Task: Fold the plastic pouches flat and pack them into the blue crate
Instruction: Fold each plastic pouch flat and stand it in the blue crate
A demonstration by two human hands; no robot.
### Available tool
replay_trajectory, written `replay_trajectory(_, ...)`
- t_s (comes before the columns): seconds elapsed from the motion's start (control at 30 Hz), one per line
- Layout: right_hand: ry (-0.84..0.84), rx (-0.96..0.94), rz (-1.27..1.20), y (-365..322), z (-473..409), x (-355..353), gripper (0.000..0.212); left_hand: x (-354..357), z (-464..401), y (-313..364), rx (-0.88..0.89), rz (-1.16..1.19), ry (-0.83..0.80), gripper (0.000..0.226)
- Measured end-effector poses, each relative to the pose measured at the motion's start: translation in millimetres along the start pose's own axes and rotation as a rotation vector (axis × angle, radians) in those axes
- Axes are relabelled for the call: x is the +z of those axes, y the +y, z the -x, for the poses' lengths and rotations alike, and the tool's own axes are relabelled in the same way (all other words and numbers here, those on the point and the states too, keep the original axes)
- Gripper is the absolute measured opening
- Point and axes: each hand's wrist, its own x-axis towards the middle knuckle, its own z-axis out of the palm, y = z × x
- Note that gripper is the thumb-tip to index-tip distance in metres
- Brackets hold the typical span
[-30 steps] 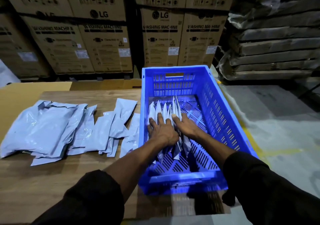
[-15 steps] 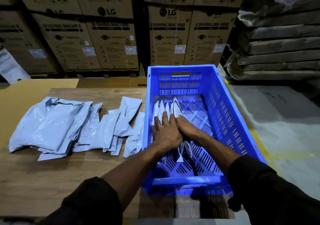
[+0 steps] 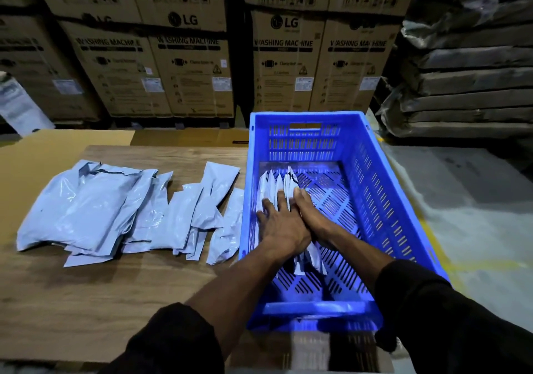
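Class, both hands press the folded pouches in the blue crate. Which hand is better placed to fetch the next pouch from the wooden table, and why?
Probably the left hand. The loose pale grey plastic pouches lie on the table left of the blue slatted plastic crate, on that hand's side; the right hand would have to cross over.

The left hand (image 3: 281, 223) and right hand (image 3: 310, 215) hide the middle of the packed pouches (image 3: 274, 183).
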Motion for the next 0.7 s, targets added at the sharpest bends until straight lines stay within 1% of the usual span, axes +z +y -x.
replay_trajectory(0.1,-0.065,0.008,-0.061,4,-7,-1,0.112,-2,-1,2,-0.029,0.038,-0.001,0.085)
replay_trajectory(0.13,-0.084,0.016,-0.060,5,-8,-1,0.112,-3,-1,3,-0.037,0.040,0.001,0.086)
replay_trajectory(0.2,-0.102,0.035,-0.049,5,-9,-1,0.099,-3,0,4,-0.052,0.037,-0.003,0.087)
replay_trajectory(0.23,-0.104,0.051,-0.040,5,-12,-2,0.097,-3,0,5,-0.059,0.028,-0.007,0.089)
replay_trajectory(0.37,-0.121,0.046,-0.022,16,-28,-12,0.100,-1,2,4,-0.049,-0.059,-0.014,0.100)
replay_trajectory(0.4,-0.117,0.055,-0.022,10,-20,-8,0.100,1,2,4,-0.032,-0.073,-0.014,0.101)
replay_trajectory(0.5,-0.105,0.051,-0.035,-2,-8,1,0.108,8,0,2,0.012,-0.095,-0.026,0.097)
replay_trajectory(0.6,-0.101,0.040,0.014,-8,-1,4,0.113,12,-2,1,-0.007,-0.099,-0.070,0.089)
replay_trajectory(0.7,-0.087,-0.021,0.063,-9,-1,6,0.121,12,-1,3,-0.023,-0.140,-0.086,0.090)
